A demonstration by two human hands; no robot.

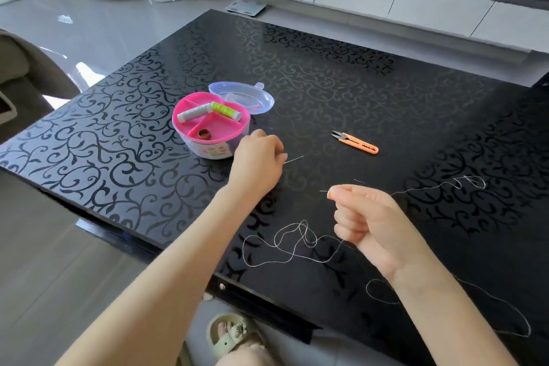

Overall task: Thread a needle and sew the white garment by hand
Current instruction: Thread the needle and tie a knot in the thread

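Lying in loose loops, pale thread (303, 221) crosses table (326, 68).

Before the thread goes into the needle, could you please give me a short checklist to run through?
1. Needle gripped: ok, the left hand pinches the needle.
2. Thread end gripped: ok, the right hand pinches the thread, with a short end sticking out.
3. Eye facing the thread end: cannot tell, too small.
4. Thread free of tangles: cannot tell, loops overlap on the table.
5. Snips at hand: ok, the snips lie beyond both hands.
6. White garment ready: not ok, none in view.
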